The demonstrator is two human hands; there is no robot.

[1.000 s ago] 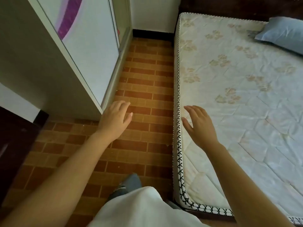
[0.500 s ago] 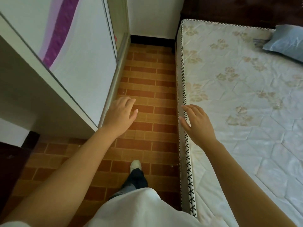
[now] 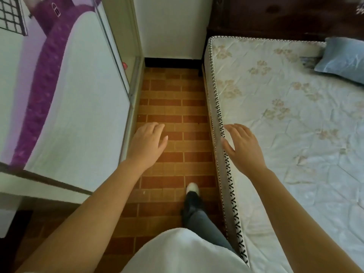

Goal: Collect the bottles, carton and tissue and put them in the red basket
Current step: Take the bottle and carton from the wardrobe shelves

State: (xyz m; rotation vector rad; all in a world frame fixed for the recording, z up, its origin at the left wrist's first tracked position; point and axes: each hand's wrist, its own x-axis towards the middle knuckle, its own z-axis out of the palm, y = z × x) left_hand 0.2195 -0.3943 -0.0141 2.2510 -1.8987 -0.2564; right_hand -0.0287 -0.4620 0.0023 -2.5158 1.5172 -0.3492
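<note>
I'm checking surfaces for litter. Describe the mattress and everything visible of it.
The mattress lies flat on the right: pale quilted fabric with faded floral prints, creased, with black-and-white stitched piping along its edge. A blue pillow rests at its far corner. The open right hand hovers over its near edge; contact unclear. No litter shows.

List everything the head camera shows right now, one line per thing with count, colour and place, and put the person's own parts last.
wardrobe: one, white door with a purple print, left side
floor: one, red-brown brick-pattern tiles, the strip between wardrobe and mattress
mattress: one, white with a pale flower print and black-stitched edge, right side
pillow: one, light blue, far right on the mattress
headboard: one, dark wood, behind the mattress
wall: one, white with a black skirting, far end
shoe: one, white, on the floor
left hand: one, empty, over the floor
right hand: one, empty, over the mattress edge
</note>
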